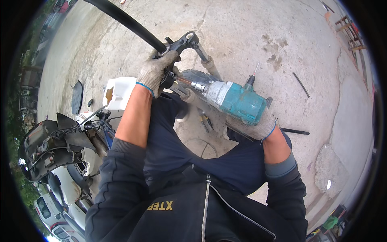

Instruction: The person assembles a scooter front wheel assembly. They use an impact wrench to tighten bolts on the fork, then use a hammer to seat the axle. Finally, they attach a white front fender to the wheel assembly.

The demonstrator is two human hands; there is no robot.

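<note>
My gloved left hand (156,69) is wrapped around the clamp end of a motorcycle front fork (191,39), close to where its black steering stem (129,24) begins. The stem slants up toward the far left. Two grey fork tubes run from the clamp down toward my legs. My right hand (258,126), also gloved, grips a teal and silver impact wrench (236,99) from below; the body of the tool hides most of its fingers. The wrench's socket (197,86) points left at the clamp beside my left hand. Whether it sits on a bolt, I cannot tell.
Pliers (206,122) lie on the concrete between my legs. A partly dismantled scooter (60,149) stands at the left, near a white plastic panel (121,92). Thin dark rods (301,84) lie on the right. A wooden rack (350,34) stands far right.
</note>
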